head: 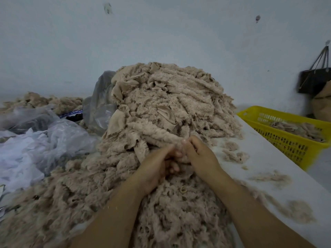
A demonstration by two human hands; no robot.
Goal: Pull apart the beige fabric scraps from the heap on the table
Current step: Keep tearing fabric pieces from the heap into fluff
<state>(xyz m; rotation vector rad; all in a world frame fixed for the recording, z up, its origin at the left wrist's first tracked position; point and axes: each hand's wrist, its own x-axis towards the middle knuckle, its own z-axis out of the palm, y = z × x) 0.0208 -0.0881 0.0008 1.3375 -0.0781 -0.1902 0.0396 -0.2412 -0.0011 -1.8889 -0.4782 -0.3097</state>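
While both hands meet at frame centre, the left hand and right hand curl their fingers onto one beige scrap pinched between them; blur hides the exact grip. The heap of beige fabric scraps sits on the white bench, rising at 12 o'clock from the hands and spreading to 6 o'clock under the forearms. Loose tufts lie at 3 o'clock. A yellow basket at 2 o'clock holds more scraps. Plastic bags lie at 9 o'clock. A black bag hangs at 1 o'clock.

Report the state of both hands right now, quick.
Left hand: fingers curled round a beige scrap.
Right hand: pinching the same scrap, just in front of the heap.
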